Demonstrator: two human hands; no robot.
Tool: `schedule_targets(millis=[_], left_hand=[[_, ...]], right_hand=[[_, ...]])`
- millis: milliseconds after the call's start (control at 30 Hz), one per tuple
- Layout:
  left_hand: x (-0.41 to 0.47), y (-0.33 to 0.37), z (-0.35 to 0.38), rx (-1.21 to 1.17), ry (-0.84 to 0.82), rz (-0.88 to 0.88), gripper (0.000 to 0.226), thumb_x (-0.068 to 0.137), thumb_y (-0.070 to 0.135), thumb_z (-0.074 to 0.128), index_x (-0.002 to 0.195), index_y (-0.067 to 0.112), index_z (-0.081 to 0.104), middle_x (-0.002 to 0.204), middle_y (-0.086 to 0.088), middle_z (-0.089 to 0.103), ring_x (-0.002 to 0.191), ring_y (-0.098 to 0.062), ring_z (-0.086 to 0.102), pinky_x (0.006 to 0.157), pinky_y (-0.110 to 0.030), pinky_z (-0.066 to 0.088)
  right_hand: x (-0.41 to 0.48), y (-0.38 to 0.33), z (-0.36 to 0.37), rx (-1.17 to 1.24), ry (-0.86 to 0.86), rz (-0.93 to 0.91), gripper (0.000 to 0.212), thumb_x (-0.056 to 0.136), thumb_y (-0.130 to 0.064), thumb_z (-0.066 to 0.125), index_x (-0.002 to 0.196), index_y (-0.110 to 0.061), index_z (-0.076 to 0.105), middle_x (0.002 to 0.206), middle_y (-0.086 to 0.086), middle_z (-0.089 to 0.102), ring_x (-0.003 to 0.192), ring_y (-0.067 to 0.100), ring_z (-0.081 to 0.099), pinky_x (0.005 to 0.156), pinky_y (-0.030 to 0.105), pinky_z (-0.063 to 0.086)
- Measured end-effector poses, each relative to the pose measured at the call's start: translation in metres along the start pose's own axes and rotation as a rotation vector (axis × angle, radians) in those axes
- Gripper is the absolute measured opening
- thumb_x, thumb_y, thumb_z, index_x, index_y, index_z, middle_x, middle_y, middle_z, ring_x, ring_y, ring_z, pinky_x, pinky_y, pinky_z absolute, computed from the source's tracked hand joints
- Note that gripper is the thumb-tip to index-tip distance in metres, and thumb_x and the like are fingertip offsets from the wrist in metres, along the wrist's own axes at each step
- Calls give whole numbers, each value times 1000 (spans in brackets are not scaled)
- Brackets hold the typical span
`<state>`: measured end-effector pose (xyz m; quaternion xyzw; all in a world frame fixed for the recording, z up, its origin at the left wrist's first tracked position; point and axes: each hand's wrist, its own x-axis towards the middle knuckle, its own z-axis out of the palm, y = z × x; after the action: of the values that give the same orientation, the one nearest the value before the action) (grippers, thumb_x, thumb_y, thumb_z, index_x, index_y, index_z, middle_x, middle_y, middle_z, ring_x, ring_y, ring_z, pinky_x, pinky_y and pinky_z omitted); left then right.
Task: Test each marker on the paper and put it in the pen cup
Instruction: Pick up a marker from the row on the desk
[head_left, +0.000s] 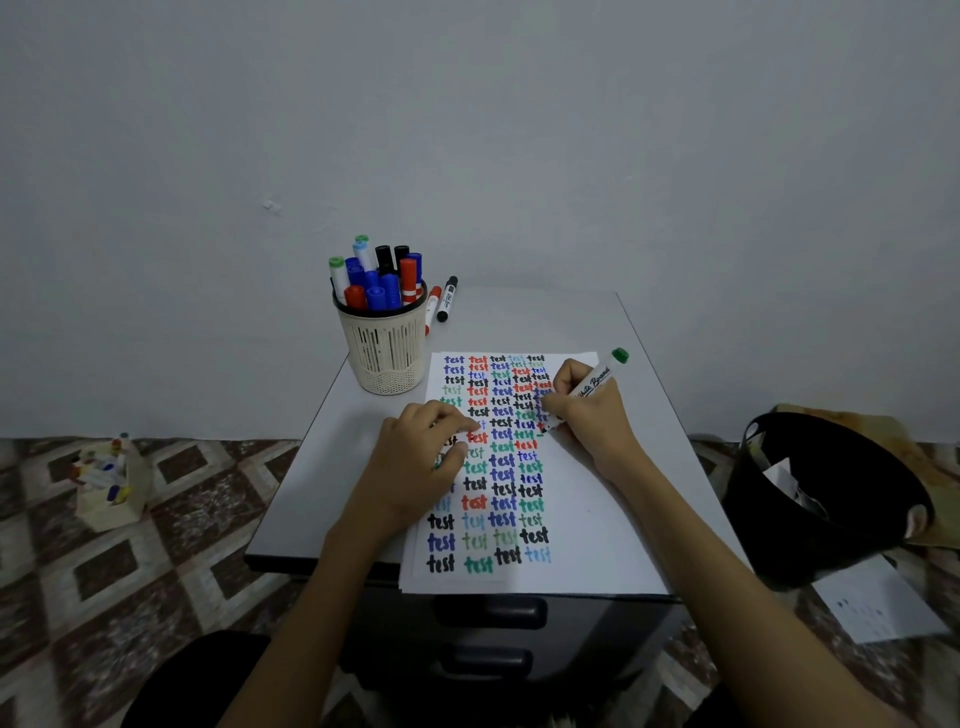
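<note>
My right hand grips a white marker with a green end, its tip down on the paper beside a short green stroke. The sheet is filled with columns of the word "test" in several colours. My left hand rests on the paper's left side with curled fingers; a small item may sit under them, but I cannot tell. The cream pen cup stands at the table's far left, full of capped markers. A black marker and a red marker lie behind it.
The small grey table has drawers below its front edge. A black bin stands on the floor to the right, with a loose sheet near it. A cream box of markers sits on the patterned floor at left.
</note>
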<state>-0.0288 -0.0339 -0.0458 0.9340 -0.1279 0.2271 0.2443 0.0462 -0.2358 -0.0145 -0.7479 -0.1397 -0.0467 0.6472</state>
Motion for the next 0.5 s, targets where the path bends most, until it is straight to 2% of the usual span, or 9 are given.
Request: schedule_targets(millis=[167,333,500], left_hand=[[0,-1,1,1,4,-4,39,85,37,37,108,24,65,109,8,60,100,-10,51,83,-33,39],[0,-1,1,-15,15,11,37,85,35,39,106,22,66,106,7,61,96,-11,52,80,-37,43],[1,-2,1,-14,16,7,36,85,35,40,106,22,66,106,6,61,96,-12,53,80,-40,45]], right_hand=[[-2,2,1,-84,-5,-23,37,74,12,63,59,-13,40,56,3,47,53,12,46,50,20,41],[-1,-1,0,-61,-30,7,39,73,16,62,57,-12,41,51,-2,45,44,4,45,46,16,41],[-1,1,-1,-17,25,23,38,75,17,60,58,-10,40,54,5,44,44,7,43,44,16,40]])
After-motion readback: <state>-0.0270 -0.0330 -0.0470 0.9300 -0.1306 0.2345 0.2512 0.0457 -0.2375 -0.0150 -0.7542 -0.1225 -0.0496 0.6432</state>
